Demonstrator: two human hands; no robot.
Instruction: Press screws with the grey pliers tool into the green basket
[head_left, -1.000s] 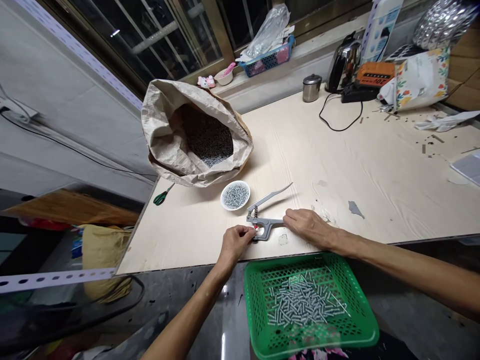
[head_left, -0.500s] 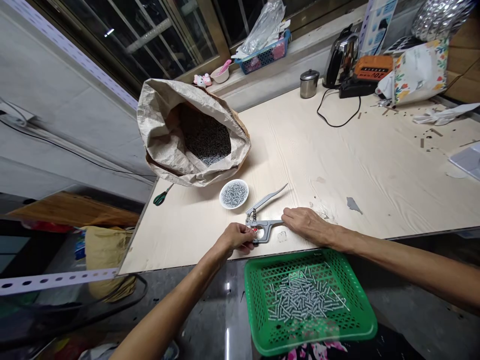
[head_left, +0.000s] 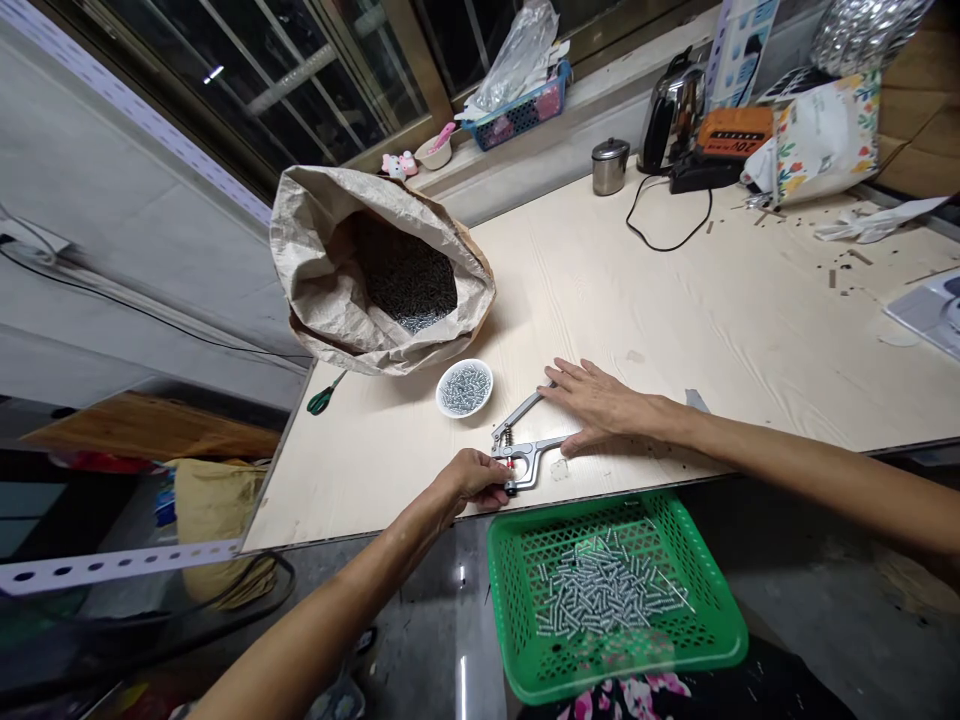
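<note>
Grey metal snap-fastener pliers lie near the table's front edge, handles apart, with a coil spring and a red piece at the jaws. My left hand is closed in a pinch at the jaw end; what its fingertips hold is hidden. My right hand spreads over the handle ends, fingers stretched across the upper handle and thumb by the lower one. Behind the pliers stands a white bowl of small silvery metal pieces. A green basket below the table edge holds many screw-like pieces with ridged sleeves.
A large paper-lined sack of dark metal pieces stands at the back left. Green-handled scissors lie at the left edge. Farther back are a lidded metal canister, a kettle, a black cable and a floral bag.
My right hand has moved up from the lower handle and opened out across both handles. My left hand stays at the jaws. The view has shifted slightly.
</note>
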